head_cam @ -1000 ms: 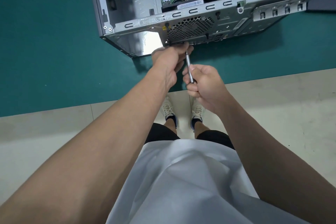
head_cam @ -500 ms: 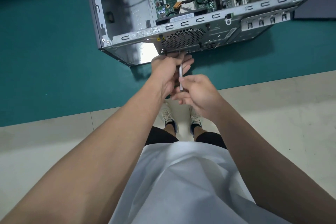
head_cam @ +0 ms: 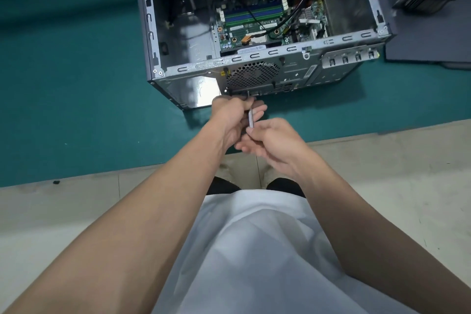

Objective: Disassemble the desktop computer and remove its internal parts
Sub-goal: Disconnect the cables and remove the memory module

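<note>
Our open case [head_cam: 293, 76] sat near the surface's [head_cam: 76, 84] front edge. Left hand [head_cam: 229, 115] was curled round the screwdriver [head_cam: 250, 118] at its back, and right hand [head_cam: 272, 140] pinched the end.

- There's the left hand [head_cam: 233, 117], right up at the lower rear edge of the open grey metal computer case [head_cam: 193, 84], fingers curled round the top of a slim silver screwdriver [head_cam: 250, 120].
- The right hand [head_cam: 272, 140], just short of the case, pinches the shaft's lower end, its other fingers loose.
- Both bare forearms converge toward the case.
</note>
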